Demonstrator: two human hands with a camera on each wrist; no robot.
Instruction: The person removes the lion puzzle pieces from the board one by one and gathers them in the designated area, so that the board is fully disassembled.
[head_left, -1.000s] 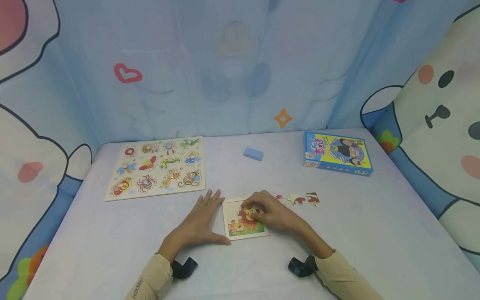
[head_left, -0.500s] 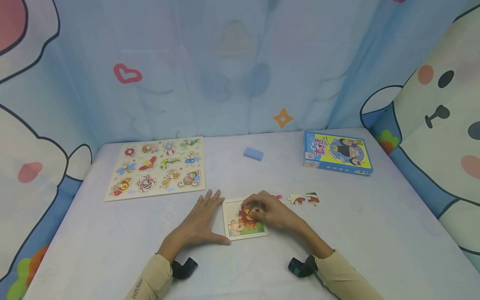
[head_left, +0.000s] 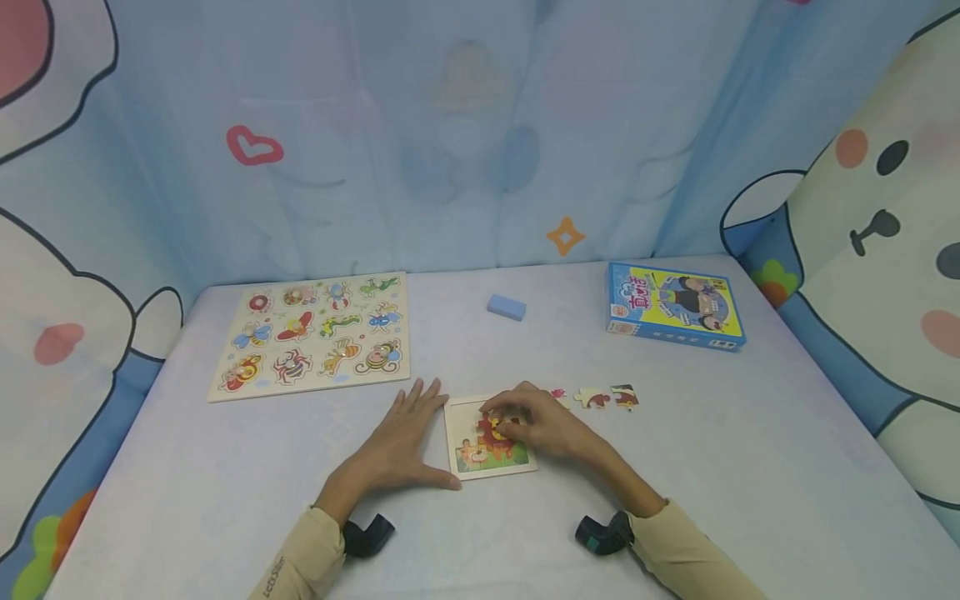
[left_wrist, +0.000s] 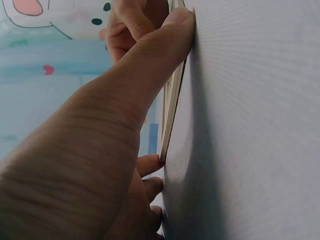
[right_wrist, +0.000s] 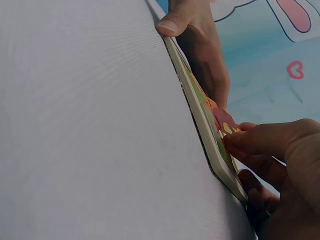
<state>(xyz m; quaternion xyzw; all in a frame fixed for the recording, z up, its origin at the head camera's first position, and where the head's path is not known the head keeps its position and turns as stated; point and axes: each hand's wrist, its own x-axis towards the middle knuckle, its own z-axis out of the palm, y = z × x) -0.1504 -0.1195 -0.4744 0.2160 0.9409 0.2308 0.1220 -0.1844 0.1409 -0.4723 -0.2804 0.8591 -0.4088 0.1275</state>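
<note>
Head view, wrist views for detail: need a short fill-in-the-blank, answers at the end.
1. The hand pinching a puzzle piece is the person's ____ one.
2. The small block beyond the puzzle tray is coloured ____.
3. In the head view, the large picture board lies to the ____ of that block.

Missing words: right; blue; left.

Loose pieces (head_left: 594,399) lie right of the framed puzzle (head_left: 465,417) — board (head_left: 315,340) behind left, box (head_left: 677,306) behind right.
</note>
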